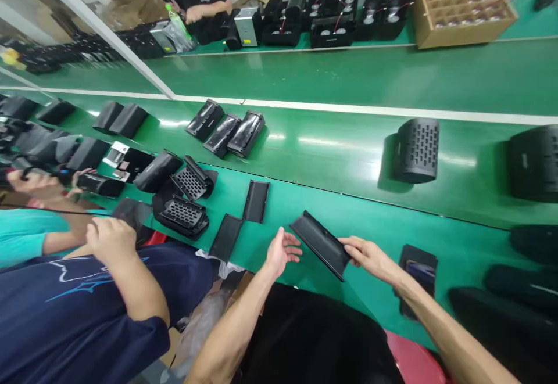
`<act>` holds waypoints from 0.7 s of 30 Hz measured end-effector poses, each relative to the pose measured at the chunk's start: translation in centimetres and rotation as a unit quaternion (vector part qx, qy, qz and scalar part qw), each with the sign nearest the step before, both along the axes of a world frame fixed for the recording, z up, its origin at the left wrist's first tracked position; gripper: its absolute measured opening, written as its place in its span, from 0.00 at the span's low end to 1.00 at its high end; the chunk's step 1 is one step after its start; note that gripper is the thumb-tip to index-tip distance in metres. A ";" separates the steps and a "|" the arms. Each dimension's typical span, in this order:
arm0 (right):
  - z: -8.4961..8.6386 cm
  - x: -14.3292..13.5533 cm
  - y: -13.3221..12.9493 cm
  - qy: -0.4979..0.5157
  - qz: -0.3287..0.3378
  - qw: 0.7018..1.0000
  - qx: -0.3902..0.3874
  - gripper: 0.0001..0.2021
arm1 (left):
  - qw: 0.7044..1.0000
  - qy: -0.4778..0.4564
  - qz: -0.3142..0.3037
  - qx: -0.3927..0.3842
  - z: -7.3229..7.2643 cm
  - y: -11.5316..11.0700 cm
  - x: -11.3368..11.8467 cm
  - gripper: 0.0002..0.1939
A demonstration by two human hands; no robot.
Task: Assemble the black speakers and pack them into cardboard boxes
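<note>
plainly a light shell, pinched at one end

nearest us, our right hand pinches the short right end of a curved black panel, thumb and fingers closed on its rim, and the panel hangs tilted above the green bench. our left hand is open, fingers spread, just beside the other end; we cannot tell whether a fingertip touches it.

we judge the panel to be thin moulded plastic: light, fairly stiff along its length, perhaps a little springy across the curve. its smooth face looks slippery and easy to scuff, so we would take hold by the short ends or the raised long edges, not squeeze the middle.

to our left, two similar panels, one nearer and one farther, lie on the bench, past a co-worker's navy sleeve. beyond them sit perforated housings. across the seam, three glossy housings lie close together, and farthest off a divided cardboard box stands by open black cases.
</note>
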State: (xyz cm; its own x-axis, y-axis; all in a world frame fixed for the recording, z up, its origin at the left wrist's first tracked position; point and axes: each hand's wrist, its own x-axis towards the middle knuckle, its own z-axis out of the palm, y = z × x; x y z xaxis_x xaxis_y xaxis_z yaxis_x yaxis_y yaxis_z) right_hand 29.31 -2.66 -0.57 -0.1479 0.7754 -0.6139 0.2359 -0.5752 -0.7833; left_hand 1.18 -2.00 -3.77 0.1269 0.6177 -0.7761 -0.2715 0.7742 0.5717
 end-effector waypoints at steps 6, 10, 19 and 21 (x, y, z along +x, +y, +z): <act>5.4 3.1 -3.2 -0.021 0.075 0.995 0.056 0.18 | 0.971 -0.142 -0.190 0.017 4.8 0.7 0.2 0.32; 5.3 2.4 -6.7 -0.008 -0.067 0.998 0.016 0.25 | 0.976 -0.108 -0.183 0.039 6.5 -0.8 0.4 0.29; 3.5 -1.4 -11.6 0.148 -0.261 0.951 -0.072 0.22 | 0.984 -0.088 -0.136 0.075 6.5 -2.5 0.6 0.28; 3.5 -1.5 -11.5 0.146 -0.276 0.947 -0.072 0.22 | 0.981 -0.091 -0.150 0.076 6.5 -2.7 0.6 0.29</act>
State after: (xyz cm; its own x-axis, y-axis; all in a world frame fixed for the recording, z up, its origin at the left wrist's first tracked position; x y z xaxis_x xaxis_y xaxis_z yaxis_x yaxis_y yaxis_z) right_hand 27.78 -14.14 2.91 0.0761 0.6951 -0.7149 -0.3469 -0.6537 -0.6726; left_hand 1.74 -4.69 2.71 0.4490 0.6382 -0.6254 -0.1517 0.7442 0.6505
